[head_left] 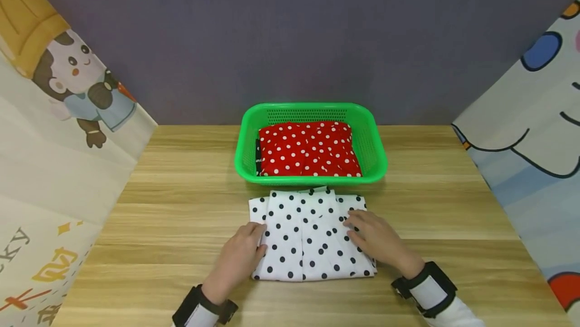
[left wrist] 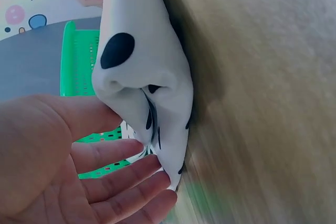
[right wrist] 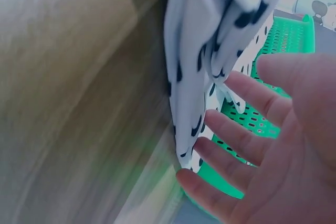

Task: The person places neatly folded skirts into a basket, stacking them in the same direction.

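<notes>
A white cloth with black polka dots (head_left: 301, 246), folded into a rough rectangle, lies flat on the wooden table in front of the basket. My left hand (head_left: 242, 254) rests at its left edge; the left wrist view shows the fingers (left wrist: 131, 174) fairly straight along the fold, thumb against the fabric. On the opposite side, my right hand (head_left: 376, 236) touches the cloth's right part with spread, relaxed fingers. In the right wrist view, those fingertips (right wrist: 202, 142) meet the layered folded edge.
A green plastic basket (head_left: 312, 181) with perforated walls stands just behind the cloth. Inside lies a folded red cloth with white dots (head_left: 308, 150), and a dark dotted piece (head_left: 258, 158) shows at its left. A grey wall (head_left: 299, 40) rises behind the table (head_left: 181, 206).
</notes>
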{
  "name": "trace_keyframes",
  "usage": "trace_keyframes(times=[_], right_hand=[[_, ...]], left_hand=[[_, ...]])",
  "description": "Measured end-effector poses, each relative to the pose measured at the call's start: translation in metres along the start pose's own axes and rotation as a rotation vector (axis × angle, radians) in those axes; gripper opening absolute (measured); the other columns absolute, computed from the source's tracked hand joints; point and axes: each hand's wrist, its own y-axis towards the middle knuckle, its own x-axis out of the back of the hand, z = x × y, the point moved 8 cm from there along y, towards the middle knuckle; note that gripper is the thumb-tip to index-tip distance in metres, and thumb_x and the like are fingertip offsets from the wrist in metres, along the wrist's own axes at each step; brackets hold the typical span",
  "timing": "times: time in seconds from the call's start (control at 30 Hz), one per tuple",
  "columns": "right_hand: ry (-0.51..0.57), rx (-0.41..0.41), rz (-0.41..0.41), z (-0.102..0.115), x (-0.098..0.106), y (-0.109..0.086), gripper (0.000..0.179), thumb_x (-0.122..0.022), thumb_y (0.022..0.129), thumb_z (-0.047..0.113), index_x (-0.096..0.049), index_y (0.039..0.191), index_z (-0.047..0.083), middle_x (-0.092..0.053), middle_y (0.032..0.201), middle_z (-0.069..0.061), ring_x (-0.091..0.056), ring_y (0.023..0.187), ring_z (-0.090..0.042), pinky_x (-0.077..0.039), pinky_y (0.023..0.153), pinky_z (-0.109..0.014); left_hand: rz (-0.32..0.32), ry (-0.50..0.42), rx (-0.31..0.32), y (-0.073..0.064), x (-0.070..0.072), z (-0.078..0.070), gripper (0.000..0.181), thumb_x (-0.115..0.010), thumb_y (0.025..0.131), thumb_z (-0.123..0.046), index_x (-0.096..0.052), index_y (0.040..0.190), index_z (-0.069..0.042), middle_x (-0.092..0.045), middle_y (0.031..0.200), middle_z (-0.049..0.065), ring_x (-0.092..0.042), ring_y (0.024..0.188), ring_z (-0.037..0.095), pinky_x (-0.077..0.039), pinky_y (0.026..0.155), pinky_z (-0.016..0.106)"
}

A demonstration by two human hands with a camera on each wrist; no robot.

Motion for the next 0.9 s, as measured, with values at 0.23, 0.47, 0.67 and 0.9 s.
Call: trace_keyframes(times=[0.23,0.47,0.67,0.9], right_hand=[[0.078,-0.182,-0.003,-0.008,0.001,-0.001,0.040,-0.060,0.088,0.021,-0.055,0.123,0.003,-0.052,0.127,-0.021,-0.048,0.118,-0.038,-0.042,0.095,-0.052],[0.102,-0.414,-0.027,-0.020,0.005,-0.002,0.054,-0.060,0.087,0.022,-0.045,0.127,-0.010,-0.047,0.123,-0.032,-0.049,0.110,-0.046,-0.045,0.086,-0.055],[0.092,-0.504,0.045,-0.026,0.001,-0.005,0.061,-0.061,0.085,0.028,-0.044,0.125,-0.015,-0.046,0.117,-0.033,-0.055,0.098,-0.042,-0.051,0.076,-0.050],[0.073,-0.553,0.114,-0.031,-0.011,-0.008,0.069,-0.061,0.084,0.035,-0.041,0.128,-0.015,-0.041,0.122,-0.034,-0.054,0.098,-0.044,-0.051,0.076,-0.051]], left_hand=[[0.017,-0.057,0.155,0.006,0.000,0.010,0.045,-0.072,0.078,-0.022,-0.060,0.115,0.001,-0.059,0.108,0.018,-0.059,0.094,0.028,-0.053,0.077,0.039],[0.077,-0.100,0.284,0.017,-0.003,0.019,0.057,-0.075,0.075,-0.028,-0.056,0.117,0.006,-0.056,0.107,0.022,-0.057,0.088,0.026,-0.053,0.073,0.038],[0.130,-0.094,0.342,0.022,-0.005,0.020,0.063,-0.079,0.070,-0.030,-0.056,0.112,0.011,-0.052,0.101,0.022,-0.053,0.075,0.023,-0.051,0.065,0.036],[0.124,-0.049,0.352,0.024,-0.011,0.017,0.065,-0.079,0.068,-0.027,-0.055,0.114,0.012,-0.051,0.102,0.026,-0.054,0.075,0.026,-0.052,0.064,0.036]])
